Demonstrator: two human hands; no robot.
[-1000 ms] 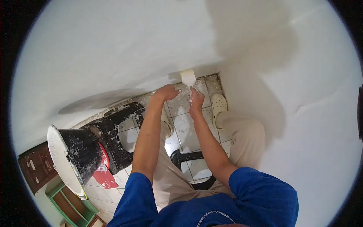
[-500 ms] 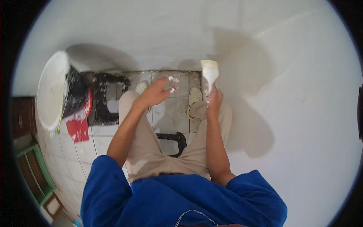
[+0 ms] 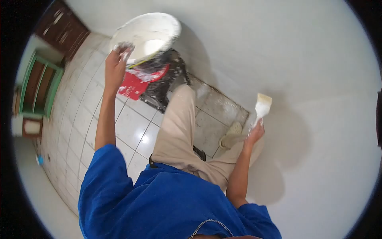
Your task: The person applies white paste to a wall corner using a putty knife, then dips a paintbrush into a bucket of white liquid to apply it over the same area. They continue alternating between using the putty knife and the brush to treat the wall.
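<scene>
My right hand [image 3: 255,133] is closed round the handle of a white putty knife [image 3: 262,107]. Its wide, cream-coloured end points up, beside the pale wall. My left hand [image 3: 118,59] is raised at the near left rim of a large white tub [image 3: 169,30]. White and grey smears cover its fingers, which are blurred, and I cannot tell whether they hold anything. Inside the tub lies some smooth white paste [image 3: 154,46]. Beneath its near side, a red flat piece [image 3: 133,85] smeared with white sticks out over a black stool [image 3: 157,97].
The plain wall [image 3: 330,131] fills the right side and meets the stained tile floor [image 3: 137,135] near my shoe [image 3: 232,133]. A green-framed cabinet [image 3: 41,85] and a dark brown wooden piece [image 3: 61,28] stand at the far left.
My view has turned left, bringing the tub towards the upper middle. My left hand has moved from above my knees to the tub's rim. The putty knife stays in my right hand.
</scene>
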